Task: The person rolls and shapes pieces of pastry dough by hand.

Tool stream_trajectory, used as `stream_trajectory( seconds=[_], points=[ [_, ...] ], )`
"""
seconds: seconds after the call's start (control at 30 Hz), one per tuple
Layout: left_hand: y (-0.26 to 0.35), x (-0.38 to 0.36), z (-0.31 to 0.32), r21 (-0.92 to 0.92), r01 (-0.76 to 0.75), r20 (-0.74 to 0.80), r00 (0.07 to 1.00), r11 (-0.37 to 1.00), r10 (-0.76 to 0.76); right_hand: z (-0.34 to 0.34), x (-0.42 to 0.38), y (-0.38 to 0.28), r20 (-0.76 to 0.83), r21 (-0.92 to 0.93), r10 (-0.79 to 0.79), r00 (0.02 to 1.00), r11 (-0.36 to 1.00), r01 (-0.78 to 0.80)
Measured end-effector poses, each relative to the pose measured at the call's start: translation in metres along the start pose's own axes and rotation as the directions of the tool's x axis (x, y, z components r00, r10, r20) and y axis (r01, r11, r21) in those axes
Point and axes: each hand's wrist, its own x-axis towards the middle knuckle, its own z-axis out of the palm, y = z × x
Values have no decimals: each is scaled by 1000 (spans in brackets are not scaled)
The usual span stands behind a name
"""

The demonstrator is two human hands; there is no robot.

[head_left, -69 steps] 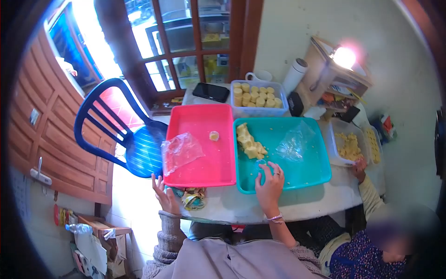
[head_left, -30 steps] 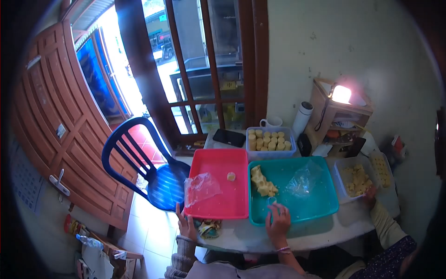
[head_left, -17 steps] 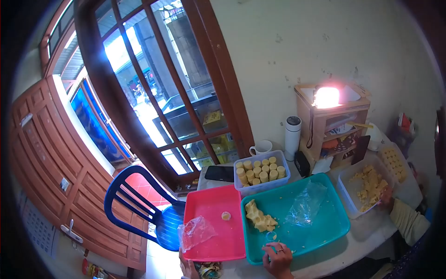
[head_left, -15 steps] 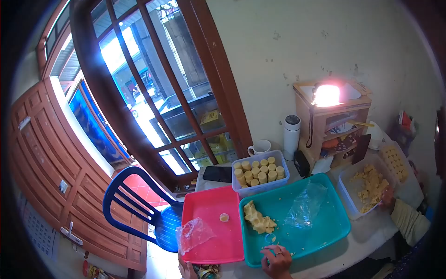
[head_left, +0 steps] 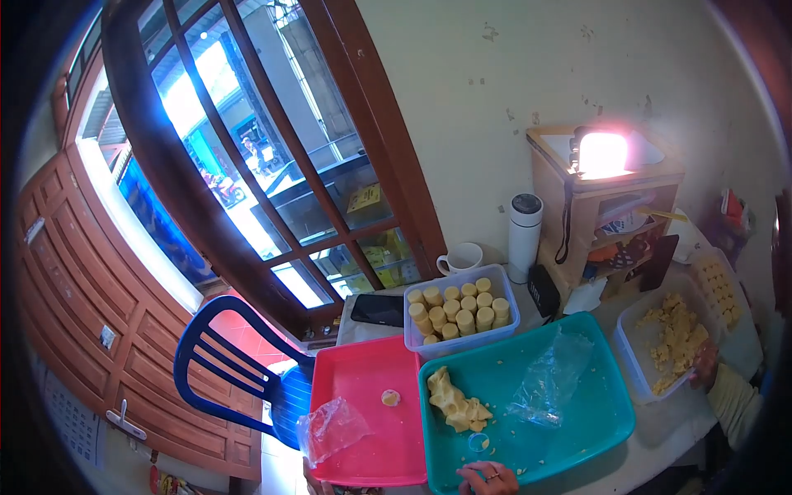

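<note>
My right hand (head_left: 488, 478) is over the front edge of the teal tray (head_left: 569, 469), fingers loosely bent and apart, nothing visible in them. Just beyond it lie a small clear ring (head_left: 478, 443) and dough crumbs. A lumpy piece of yellow dough (head_left: 454, 402) rests at the tray's left, with a crumpled plastic sheet (head_left: 551, 384) to the right. Only a sliver of my left hand (head_left: 317, 485) shows below the pink tray (head_left: 384, 477); its fingers are hidden. That tray bears a small round dough piece (head_left: 390, 398) and a clear plastic sheet (head_left: 337, 431).
Behind the trays stand a tub (head_left: 462, 342) of dough cylinders, a mug (head_left: 464, 258), a bottle (head_left: 525, 239) and a phone (head_left: 378, 310). Another person's hand (head_left: 705, 367) touches a dough tub (head_left: 634, 363) at right. A blue chair (head_left: 297, 404) stands left.
The view has shifted slightly. My right hand is lower in view, nearer the bottom edge. Less of my left hand shows, and the jar-like object beside it has mostly dropped out of view.
</note>
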Motion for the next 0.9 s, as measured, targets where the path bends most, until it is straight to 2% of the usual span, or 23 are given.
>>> stream_trajectory(
  seconds=[0.07,0.27,0.37,0.57,0.77,0.9],
  points=[
    [0,1,0,5,5,5,1000,1000,-5,-5,1,0,71,-28,-12,997,999,14],
    [2,1,-1,25,6,13,1000,1000,-7,-9,2,1,128,-52,-41,991,997,48],
    [2,0,-2,33,6,23,1000,999,-6,-9,2,-2,116,-28,9,993,1000,-6],
    [3,0,-1,42,-5,30,1000,999,4,-11,3,-3,110,-7,14,994,1000,-13],
    [0,-1,-3,26,-33,24,999,999,33,-3,-7,1,37,29,19,999,999,-20],
    [-9,-8,-6,1,-62,16,998,998,62,-8,-4,-4,82,-12,23,996,1000,-22]
  ],
)
